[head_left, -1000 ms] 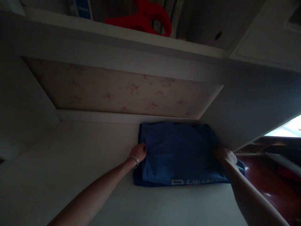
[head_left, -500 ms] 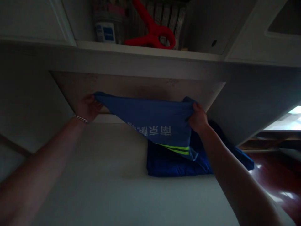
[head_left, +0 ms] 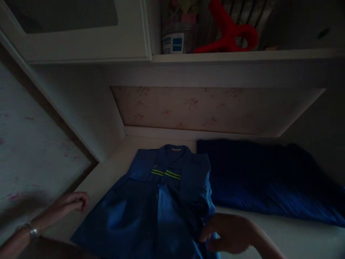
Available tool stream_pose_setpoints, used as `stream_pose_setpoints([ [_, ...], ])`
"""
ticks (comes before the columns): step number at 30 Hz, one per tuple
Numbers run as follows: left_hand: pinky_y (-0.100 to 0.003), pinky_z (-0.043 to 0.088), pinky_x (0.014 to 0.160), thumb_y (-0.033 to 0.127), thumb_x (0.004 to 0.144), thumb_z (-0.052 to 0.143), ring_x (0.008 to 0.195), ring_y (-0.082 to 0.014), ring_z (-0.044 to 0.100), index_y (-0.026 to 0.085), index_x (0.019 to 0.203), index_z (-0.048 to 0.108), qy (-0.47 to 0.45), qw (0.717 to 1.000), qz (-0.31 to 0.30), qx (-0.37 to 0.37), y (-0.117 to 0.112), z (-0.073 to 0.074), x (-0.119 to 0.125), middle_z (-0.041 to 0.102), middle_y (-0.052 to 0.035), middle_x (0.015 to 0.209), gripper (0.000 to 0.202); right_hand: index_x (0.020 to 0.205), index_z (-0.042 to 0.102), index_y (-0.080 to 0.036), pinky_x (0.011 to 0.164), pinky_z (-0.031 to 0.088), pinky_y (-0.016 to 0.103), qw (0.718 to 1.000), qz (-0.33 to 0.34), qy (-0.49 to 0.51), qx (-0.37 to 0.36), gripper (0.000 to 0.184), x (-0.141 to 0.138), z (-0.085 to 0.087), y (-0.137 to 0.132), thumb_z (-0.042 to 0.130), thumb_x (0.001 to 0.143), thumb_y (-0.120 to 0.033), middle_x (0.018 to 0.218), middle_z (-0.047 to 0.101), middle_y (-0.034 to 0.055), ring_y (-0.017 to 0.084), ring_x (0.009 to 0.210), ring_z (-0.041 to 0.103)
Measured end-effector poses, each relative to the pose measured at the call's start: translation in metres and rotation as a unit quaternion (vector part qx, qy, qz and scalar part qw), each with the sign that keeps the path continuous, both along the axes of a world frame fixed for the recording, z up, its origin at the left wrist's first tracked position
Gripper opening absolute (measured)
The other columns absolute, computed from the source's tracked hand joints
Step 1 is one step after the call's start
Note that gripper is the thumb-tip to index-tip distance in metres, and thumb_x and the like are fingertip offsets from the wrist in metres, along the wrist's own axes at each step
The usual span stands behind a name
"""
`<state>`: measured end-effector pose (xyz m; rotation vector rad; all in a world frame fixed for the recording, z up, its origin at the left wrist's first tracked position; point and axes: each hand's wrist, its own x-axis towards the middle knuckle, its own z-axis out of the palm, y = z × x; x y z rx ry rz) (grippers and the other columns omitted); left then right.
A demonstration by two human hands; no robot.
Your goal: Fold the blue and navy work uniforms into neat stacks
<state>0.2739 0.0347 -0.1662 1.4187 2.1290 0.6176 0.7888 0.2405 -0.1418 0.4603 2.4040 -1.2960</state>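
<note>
A blue work jacket (head_left: 137, 201) with yellow-green stripes on its chest lies spread on the white surface, collar toward the back wall. My right hand (head_left: 233, 232) is at the jacket's lower right edge, its fingers bent and closed on the cloth. To the left of the jacket, apart from it, is my left hand (head_left: 72, 203), with fingers curled in and nothing seen in them. A bracelet circles that wrist. Dark blue folded cloth (head_left: 258, 180) lies to the right, beside the jacket. The jacket's bottom end runs out of view.
Overhead, a shelf (head_left: 231, 57) holds a red clamp-like thing (head_left: 231, 37) and a labelled clear jar (head_left: 174, 42). A cabinet door (head_left: 88, 46) hangs at the upper left. Flowered wallpaper (head_left: 194, 108) covers the back wall, and a side panel (head_left: 91, 111) stands on the left.
The jacket, held up and stretched between both hands before, now lies spread on the surface. My left hand has let go and moved down and left. The view has swung left.
</note>
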Motion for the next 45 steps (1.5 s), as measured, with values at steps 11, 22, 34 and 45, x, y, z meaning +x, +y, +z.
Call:
stream_pose_setpoints([
  [11, -0.04, 0.026, 0.116, 0.051, 0.088, 0.045, 0.137, -0.024, 0.041, 0.021, 0.136, 0.051, 0.134, 0.983, -0.114, 0.043, 0.167, -0.065, 0.119, 0.048, -0.0086, 0.147, 0.057, 0.141, 0.048, -0.023, 0.11, 0.016, 0.065, 0.912, -0.158, -0.044, 0.377, 0.072, -0.085, -0.032, 0.037, 0.066, 0.077, -0.051, 0.149, 0.042, 0.0157, 0.038, 0.139, 0.033],
  [22, -0.071, 0.016, 0.109, 0.064, 0.09, 0.029, 0.145, -0.0354, 0.023, 0.023, 0.146, 0.038, 0.211, 0.975, -0.044, -0.057, 0.211, -0.108, 0.022, 0.028, -0.0121, 0.158, 0.071, 0.11, 0.062, -0.02, 0.077, 0.048, 0.034, 0.762, -0.535, 0.117, 0.347, 0.031, -0.039, -0.009, 0.141, 0.05, 0.086, -0.035, 0.098, 0.07, 0.0087, 0.023, 0.087, 0.066],
  [34, -0.038, 0.035, 0.11, 0.042, 0.094, 0.034, 0.127, -0.0262, 0.051, 0.019, 0.132, 0.054, 0.217, 0.975, -0.043, 0.005, 0.135, -0.086, 0.011, 0.05, -0.0118, 0.142, 0.049, 0.129, 0.052, -0.02, 0.1, 0.043, 0.04, 0.902, -0.323, 0.192, 0.214, 0.053, -0.159, -0.057, 0.031, 0.052, 0.087, -0.052, 0.131, 0.058, 0.0126, 0.024, 0.12, 0.055],
  [45, -0.034, 0.048, 0.078, 0.048, 0.085, 0.049, 0.087, -0.0258, 0.069, 0.026, 0.083, 0.07, 0.112, 0.967, -0.15, -0.173, 0.006, -0.012, 0.027, 0.073, -0.0058, 0.083, 0.03, 0.119, 0.066, -0.024, 0.095, 0.043, 0.031, 0.969, -0.118, 0.129, 0.173, 0.038, -0.187, -0.03, -0.016, 0.05, 0.085, -0.02, 0.117, 0.069, 0.0047, 0.022, 0.108, 0.063],
])
